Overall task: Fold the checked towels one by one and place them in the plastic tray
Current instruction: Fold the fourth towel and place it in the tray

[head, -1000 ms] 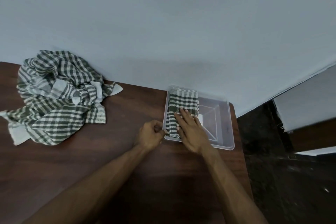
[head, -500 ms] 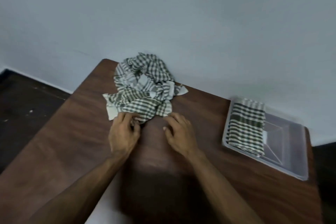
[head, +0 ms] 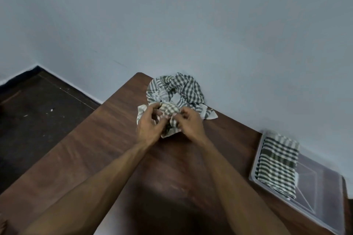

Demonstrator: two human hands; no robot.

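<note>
Scene: a person stands at a brown wooden table (head: 107, 158) set vs. a pale blue wall, both arms stretched fwd.
Heap: crumpled checked towels (head: 179, 89) piled at the table's far edge, touching the wall side.
Left hand: left hand (head: 148, 126) has fingers curled into the near part of the heap, gripping cloth.
Right hand: right hand (head: 189, 124) pinches a fold of the same bunch, thumb & fingertips closed on fabric; the 2 hands sit just beside each other.
Picked towel: a checked corner (head: 170, 109) is bunched up betw. the hands, not yet free of the heap.
Tray: clear plastic tray (head: 324, 189) at the table's right end, well apart from the heap.
Done so far: one folded towel (head: 277, 166) lies in the tray's left part, its far end lapping over the rim.
Step, prob.: separating the next towel from the pile before folding.
Risk 1: towels look tangled; a pull may drag 2 at once, or the whole heap toward the person.
Risk 2: heap sits near the far left corner; a sideways tug could tip loose cloth off the table.
Risk 3: folded towel overhangs the rim, so adding another could nudge it askew.
</note>
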